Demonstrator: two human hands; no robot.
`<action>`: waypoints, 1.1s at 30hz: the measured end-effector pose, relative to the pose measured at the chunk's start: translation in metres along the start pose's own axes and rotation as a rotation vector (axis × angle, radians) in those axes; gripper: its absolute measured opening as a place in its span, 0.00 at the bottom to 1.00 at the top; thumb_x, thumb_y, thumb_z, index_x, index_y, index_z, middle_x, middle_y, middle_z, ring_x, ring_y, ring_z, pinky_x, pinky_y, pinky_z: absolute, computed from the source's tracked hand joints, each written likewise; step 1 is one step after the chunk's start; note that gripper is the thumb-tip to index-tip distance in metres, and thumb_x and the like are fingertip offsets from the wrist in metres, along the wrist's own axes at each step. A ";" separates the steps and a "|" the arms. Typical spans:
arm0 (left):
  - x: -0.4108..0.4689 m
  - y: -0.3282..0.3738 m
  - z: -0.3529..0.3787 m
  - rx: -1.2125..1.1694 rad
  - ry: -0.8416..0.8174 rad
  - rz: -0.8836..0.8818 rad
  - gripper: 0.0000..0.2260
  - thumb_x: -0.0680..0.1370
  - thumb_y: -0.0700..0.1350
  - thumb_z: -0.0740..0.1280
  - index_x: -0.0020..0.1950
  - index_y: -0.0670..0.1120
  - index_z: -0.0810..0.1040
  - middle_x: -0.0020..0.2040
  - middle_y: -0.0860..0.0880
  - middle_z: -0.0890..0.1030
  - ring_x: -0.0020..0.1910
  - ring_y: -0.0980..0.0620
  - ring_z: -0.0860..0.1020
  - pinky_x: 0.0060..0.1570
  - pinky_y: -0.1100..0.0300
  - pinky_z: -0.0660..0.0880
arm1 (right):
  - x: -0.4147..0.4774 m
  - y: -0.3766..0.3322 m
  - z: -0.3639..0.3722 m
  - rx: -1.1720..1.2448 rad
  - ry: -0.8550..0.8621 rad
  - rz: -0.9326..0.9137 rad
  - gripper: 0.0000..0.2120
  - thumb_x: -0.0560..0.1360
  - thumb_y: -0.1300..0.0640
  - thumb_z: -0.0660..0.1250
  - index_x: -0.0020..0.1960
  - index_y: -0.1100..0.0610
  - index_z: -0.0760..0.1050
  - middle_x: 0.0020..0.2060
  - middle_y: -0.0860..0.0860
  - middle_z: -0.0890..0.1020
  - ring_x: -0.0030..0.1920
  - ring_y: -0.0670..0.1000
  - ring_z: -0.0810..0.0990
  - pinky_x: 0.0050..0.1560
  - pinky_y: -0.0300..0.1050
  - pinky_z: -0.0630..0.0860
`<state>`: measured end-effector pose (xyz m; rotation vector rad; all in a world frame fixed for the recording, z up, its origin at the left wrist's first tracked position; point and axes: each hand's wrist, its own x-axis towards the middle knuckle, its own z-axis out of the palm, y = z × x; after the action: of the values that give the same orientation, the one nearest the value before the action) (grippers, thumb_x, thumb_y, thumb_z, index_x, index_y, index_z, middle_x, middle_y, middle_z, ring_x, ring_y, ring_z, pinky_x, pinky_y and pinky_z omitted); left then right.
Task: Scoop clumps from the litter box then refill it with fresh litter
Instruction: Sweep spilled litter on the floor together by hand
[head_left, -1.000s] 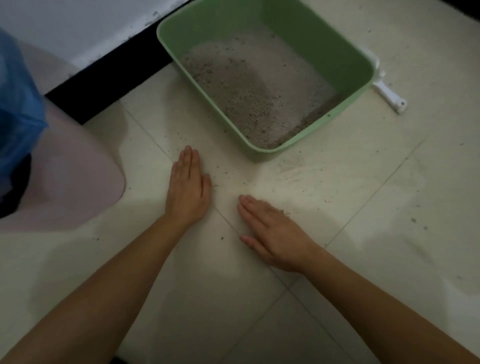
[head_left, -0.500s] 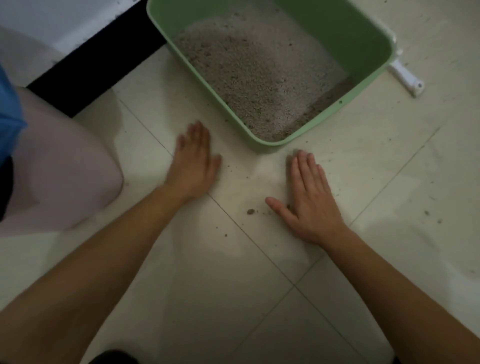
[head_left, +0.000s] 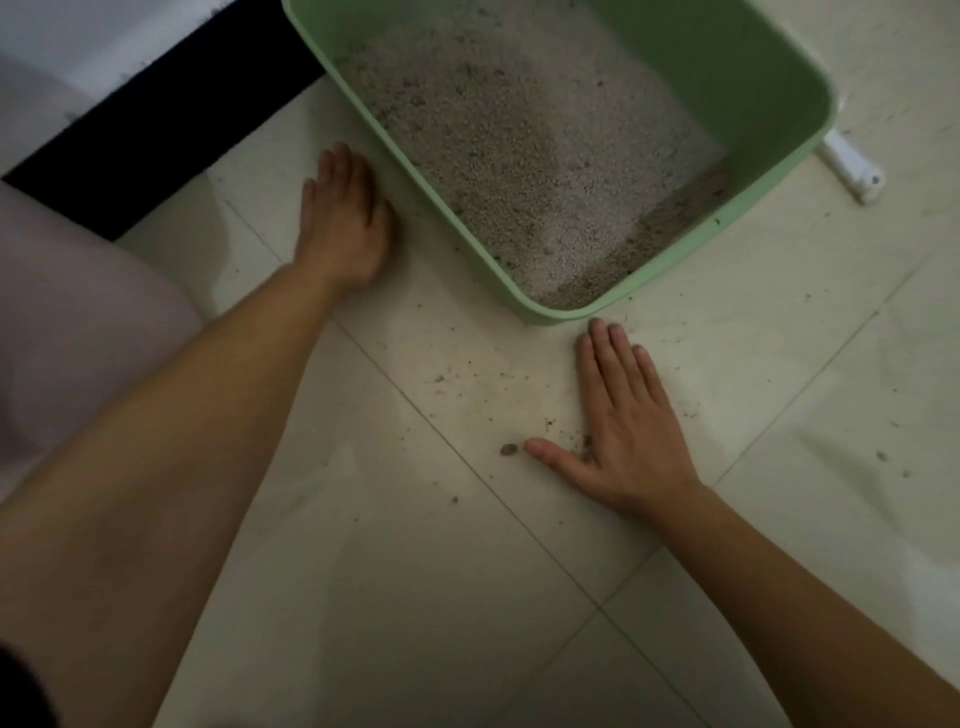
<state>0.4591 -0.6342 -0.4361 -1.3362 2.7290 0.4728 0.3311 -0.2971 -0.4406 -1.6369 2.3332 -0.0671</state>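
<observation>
Since second ago, our right grip (head_left: 623, 436) turns fingers toward litter box (head_left: 566, 315), left grip (head_left: 343, 223) slides up beside its left wall. Both lie flat on floor (head_left: 467, 597), holding nothing. Box just ahead, litter (head_left: 519, 156) inside. Stray clump (head_left: 508, 449) by right thumb. White handle (head_left: 852, 171), likely scoop, lies behind box; we judge scooping, refill undone.

Pale mint green on the litter box (head_left: 769, 93) — plain. Grey-beige in the litter (head_left: 519, 145), speckled with darker grains (browner toward the near corner). Cream on the floor tiles (head_left: 415, 597), crossed by thin grey grout lines, dotted with dark crumbs (head_left: 508, 449). Black along the strip (head_left: 156, 119) under a white wall (head_left: 78, 41). White on the handle (head_left: 852, 166). Dull pink on the rounded shape (head_left: 78, 338) at left.
</observation>
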 end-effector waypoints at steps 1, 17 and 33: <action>0.009 -0.002 0.000 0.033 -0.034 0.027 0.29 0.78 0.53 0.48 0.76 0.38 0.59 0.76 0.37 0.59 0.74 0.37 0.58 0.70 0.38 0.58 | 0.001 0.000 0.000 0.001 -0.001 0.002 0.53 0.73 0.23 0.49 0.80 0.62 0.39 0.79 0.57 0.40 0.79 0.54 0.38 0.78 0.57 0.47; -0.193 0.063 0.055 -0.239 -0.105 0.535 0.24 0.82 0.47 0.53 0.75 0.37 0.65 0.76 0.41 0.64 0.77 0.47 0.60 0.75 0.51 0.58 | 0.002 0.003 0.007 0.008 0.033 0.005 0.44 0.78 0.30 0.44 0.80 0.61 0.42 0.80 0.56 0.42 0.79 0.53 0.38 0.78 0.54 0.45; -0.224 0.043 0.068 -0.287 0.111 -0.152 0.30 0.80 0.51 0.44 0.79 0.38 0.49 0.80 0.41 0.49 0.79 0.48 0.45 0.76 0.55 0.37 | -0.041 -0.031 0.014 -0.011 -0.118 -0.222 0.43 0.78 0.29 0.39 0.79 0.60 0.36 0.78 0.57 0.36 0.78 0.54 0.33 0.79 0.54 0.43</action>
<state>0.5593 -0.4189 -0.4478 -1.6679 2.6953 0.8263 0.3759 -0.2686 -0.4395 -1.8461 2.0623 -0.0034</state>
